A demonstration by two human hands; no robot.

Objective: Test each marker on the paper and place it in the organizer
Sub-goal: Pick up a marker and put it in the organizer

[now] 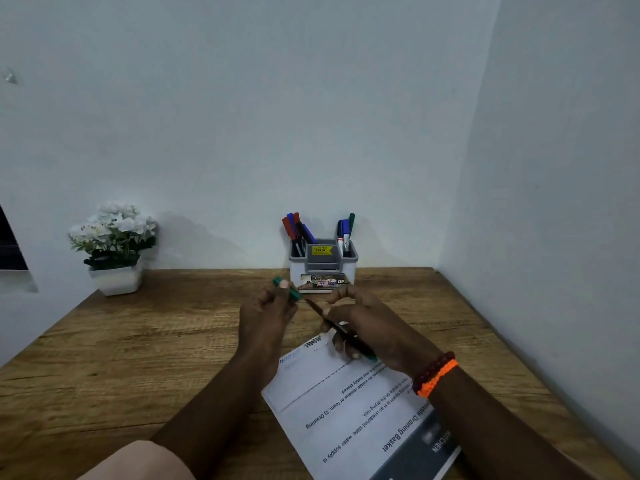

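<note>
My left hand (pixel 268 315) pinches a green marker cap (pixel 286 288) above the table. In my right hand (pixel 367 325) lies the dark marker body (pixel 332 322), its tip pointing up-left at the cap with a small gap between them. Under my right hand is a printed sheet of paper (pixel 349 407) with blue and black scribbles near its far edge. The grey and white organizer (pixel 323 263) stands at the back against the wall. It holds several red, blue, black and green markers in its left and right compartments.
A white pot of white flowers (pixel 114 247) sits at the back left of the wooden table (pixel 138 358). Walls close in behind and on the right. An orange and dark red bead bracelet (pixel 434 374) is on my right wrist.
</note>
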